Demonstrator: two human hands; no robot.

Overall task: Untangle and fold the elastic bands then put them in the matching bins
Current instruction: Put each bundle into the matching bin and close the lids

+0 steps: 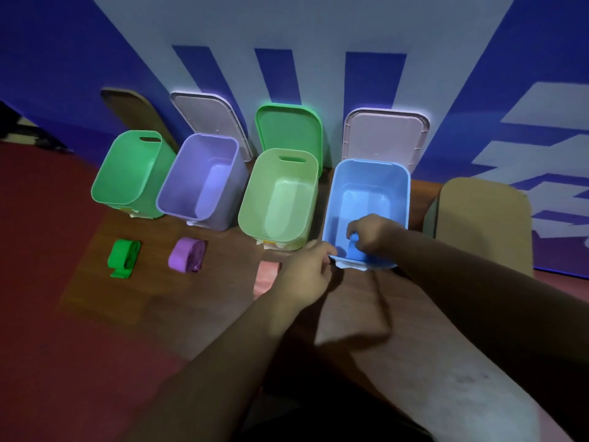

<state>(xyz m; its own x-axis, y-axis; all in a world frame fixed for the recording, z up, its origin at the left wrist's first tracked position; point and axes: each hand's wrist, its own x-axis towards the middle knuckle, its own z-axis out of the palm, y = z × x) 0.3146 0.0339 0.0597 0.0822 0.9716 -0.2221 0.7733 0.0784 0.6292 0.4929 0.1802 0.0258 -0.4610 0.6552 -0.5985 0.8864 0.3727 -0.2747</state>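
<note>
Head view: R hand [371, 234] curls round folded blue band [356, 254], low inside blue bin [373, 164] by its front wall; L hand [306, 269] at bin's front-left corner, grip can't tell; risk, imo: elastic springs unfolded on release.

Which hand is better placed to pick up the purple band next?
Left. The left hand sits outside the bins, nearer the purple band; the right hand is down in the blue bin, gripping the blue band.
</note>
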